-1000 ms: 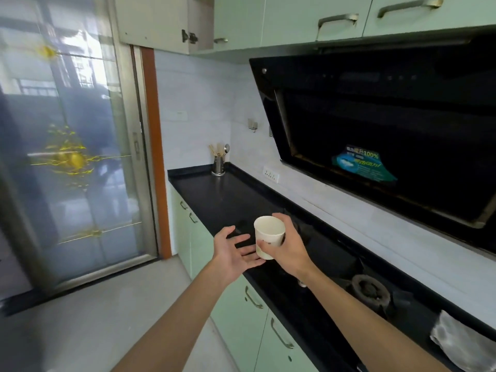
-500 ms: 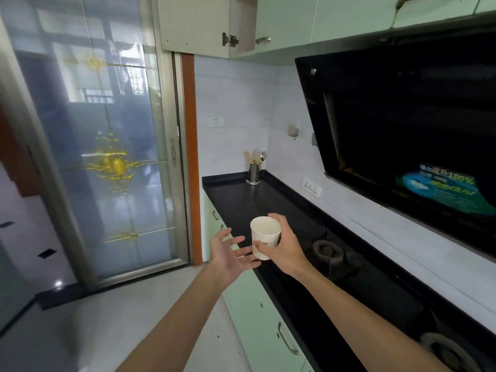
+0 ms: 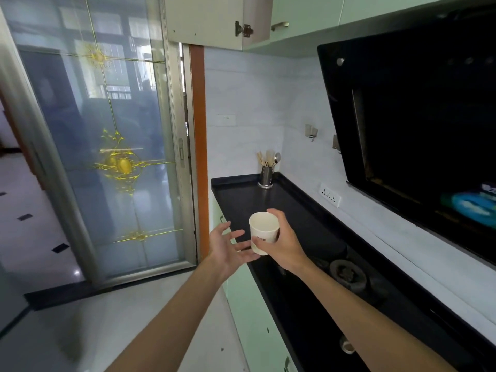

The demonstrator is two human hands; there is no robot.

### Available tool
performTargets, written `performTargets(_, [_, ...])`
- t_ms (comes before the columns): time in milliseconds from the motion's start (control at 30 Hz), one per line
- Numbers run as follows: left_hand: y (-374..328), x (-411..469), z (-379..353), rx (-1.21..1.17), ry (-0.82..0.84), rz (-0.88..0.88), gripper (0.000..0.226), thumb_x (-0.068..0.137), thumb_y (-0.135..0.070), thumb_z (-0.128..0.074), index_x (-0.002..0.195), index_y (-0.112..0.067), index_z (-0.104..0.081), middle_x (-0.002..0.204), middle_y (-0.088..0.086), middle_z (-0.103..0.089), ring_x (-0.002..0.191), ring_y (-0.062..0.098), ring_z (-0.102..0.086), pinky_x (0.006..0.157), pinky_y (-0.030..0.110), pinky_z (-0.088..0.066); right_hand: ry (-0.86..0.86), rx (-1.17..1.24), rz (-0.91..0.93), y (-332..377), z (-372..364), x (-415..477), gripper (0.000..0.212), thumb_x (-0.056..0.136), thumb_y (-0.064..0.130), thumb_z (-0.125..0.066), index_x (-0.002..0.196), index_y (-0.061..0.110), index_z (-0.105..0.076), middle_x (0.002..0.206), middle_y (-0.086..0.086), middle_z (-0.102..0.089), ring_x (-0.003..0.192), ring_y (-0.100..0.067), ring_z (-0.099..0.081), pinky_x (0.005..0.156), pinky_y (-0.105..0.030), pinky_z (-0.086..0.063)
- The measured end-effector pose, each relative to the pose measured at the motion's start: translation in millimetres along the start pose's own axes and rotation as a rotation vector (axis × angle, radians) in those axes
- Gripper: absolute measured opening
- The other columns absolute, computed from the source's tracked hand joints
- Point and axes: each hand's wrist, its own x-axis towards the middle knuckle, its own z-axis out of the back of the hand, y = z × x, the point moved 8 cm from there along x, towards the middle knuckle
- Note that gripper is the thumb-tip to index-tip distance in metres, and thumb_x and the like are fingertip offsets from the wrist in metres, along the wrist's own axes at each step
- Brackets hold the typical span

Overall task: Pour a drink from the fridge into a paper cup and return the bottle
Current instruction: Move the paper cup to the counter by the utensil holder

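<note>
My right hand (image 3: 284,245) grips a white paper cup (image 3: 263,232) upright, held in the air over the front edge of the black countertop (image 3: 241,194). The cup looks empty from above. My left hand (image 3: 228,248) hovers just left of the cup with its palm turned up and fingers spread, its fingertips close under the cup's base. No fridge and no bottle are in view.
A metal utensil holder (image 3: 265,175) stands at the counter's far end. A gas burner (image 3: 346,272) sits right of my right arm under the black range hood (image 3: 402,116). A sliding glass door (image 3: 112,146) fills the left, with open floor before it.
The view has swung left, bringing the glass door and the doorway beside it more into view. The cup stays in my right hand, and my left hand stays open beside it.
</note>
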Motion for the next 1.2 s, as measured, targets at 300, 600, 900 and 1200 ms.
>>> performTargets(300, [-23,44,3,0.03,-0.015,-0.008,0.048,0.094,-0.044,-0.047,0.124,-0.007,-0.054,0.126,0.024,-0.055,0.108,0.044,-0.058,0.095,0.062,-0.05,0.029,-0.047,0.018,-15,-18,43,0.08,0.078,0.021,-0.083,0.139,0.031,-0.033,0.126,0.008,-0.046,0.115,-0.012,-0.049,0.091,-0.024,-0.053])
performTargets(600, [-55,110,12,0.026,0.03,0.056,0.048,0.093,-0.045,-0.048,0.122,-0.007,-0.054,0.121,0.024,-0.056,0.105,0.046,-0.058,0.098,0.06,-0.049,0.013,-0.036,-0.018,-34,-44,101,0.078,0.078,0.021,-0.082,0.139,0.031,-0.034,0.122,0.011,-0.05,0.112,-0.008,-0.052,0.08,-0.015,-0.053])
performTargets(900, [-113,179,28,0.059,0.048,0.096,0.051,0.095,-0.045,-0.046,0.128,-0.007,-0.05,0.127,0.023,-0.053,0.1,0.043,-0.057,0.087,0.058,-0.048,-0.025,-0.033,-0.045,-47,-87,175,0.08,0.078,0.021,-0.082,0.14,0.03,-0.031,0.121,0.01,-0.05,0.112,-0.009,-0.054,0.077,-0.016,-0.054])
performTargets(1200, [-161,234,37,0.059,0.1,0.11,0.052,0.094,-0.044,-0.047,0.131,-0.007,-0.048,0.114,0.022,-0.056,0.094,0.043,-0.056,0.095,0.06,-0.042,-0.066,0.008,-0.079,-54,-114,235,0.078,0.082,0.017,-0.079,0.142,0.028,-0.03,0.121,0.01,-0.051,0.11,-0.007,-0.055,0.078,-0.013,-0.051])
